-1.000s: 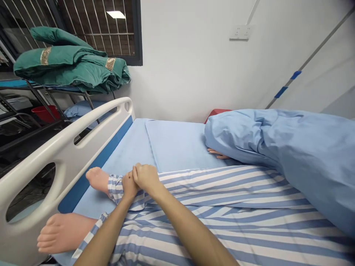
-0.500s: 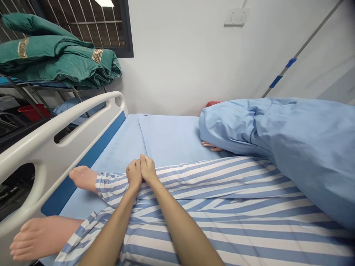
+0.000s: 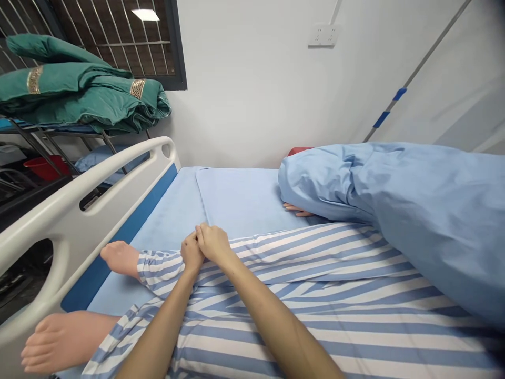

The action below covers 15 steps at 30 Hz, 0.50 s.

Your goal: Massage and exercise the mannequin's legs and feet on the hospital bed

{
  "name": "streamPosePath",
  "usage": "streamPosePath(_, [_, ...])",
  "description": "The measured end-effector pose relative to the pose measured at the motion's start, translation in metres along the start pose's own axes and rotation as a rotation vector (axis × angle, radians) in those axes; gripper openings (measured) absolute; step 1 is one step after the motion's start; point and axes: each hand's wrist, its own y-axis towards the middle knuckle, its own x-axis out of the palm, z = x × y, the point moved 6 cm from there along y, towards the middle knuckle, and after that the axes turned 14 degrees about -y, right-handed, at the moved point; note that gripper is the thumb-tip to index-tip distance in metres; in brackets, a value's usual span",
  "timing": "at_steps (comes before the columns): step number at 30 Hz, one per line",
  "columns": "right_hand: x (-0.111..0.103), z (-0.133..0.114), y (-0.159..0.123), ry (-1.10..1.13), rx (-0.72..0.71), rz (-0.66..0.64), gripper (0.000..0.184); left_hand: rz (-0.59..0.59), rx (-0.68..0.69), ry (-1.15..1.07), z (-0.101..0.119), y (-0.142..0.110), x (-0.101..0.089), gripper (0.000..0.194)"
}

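Note:
A figure in blue-and-white striped trousers [image 3: 300,295] lies on a hospital bed with a light blue sheet [image 3: 236,200]. Its two bare feet stick out at the left, the far foot [image 3: 118,258] and the near foot [image 3: 63,339]. My left hand [image 3: 191,252] and my right hand [image 3: 213,244] are side by side, both closed and pinching the striped cloth of the far trouser leg near its cuff. A light blue duvet [image 3: 394,205] covers the figure's upper part at the right, and a hand [image 3: 295,210] of the figure pokes out from under the duvet's edge.
A white bed footboard [image 3: 79,210] with cut-out holes runs along the left. Behind it a metal rack [image 3: 59,137] carries a folded green quilt [image 3: 79,89]. A red basin [image 3: 47,164] sits lower on the rack. A white wall with a socket [image 3: 324,35] stands behind the bed.
My two hands have slid along the far trouser leg away from the cuff and stay pinched on the cloth. The view has shifted a little.

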Motion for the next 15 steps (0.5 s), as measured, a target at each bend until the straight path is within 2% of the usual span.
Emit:
streamPosePath(6, [0.014,0.03,0.001,0.29,0.083,0.144,0.039,-0.014,-0.047,0.029,0.009,0.0,0.003,0.034])
streamPosePath(10, [0.013,0.042,0.007,0.621,0.113,0.218,0.04,-0.002,-0.045,-0.256,0.035,0.01,0.018,0.032])
streamPosePath(12, [0.012,0.047,0.008,0.772,0.134,0.235,0.039,0.041,-0.093,-0.426,0.042,0.012,0.028,0.032])
streamPosePath(15, [0.014,0.056,0.008,0.881,0.212,0.281,0.037,0.089,-0.14,-0.438,0.039,0.007,0.04,0.033])
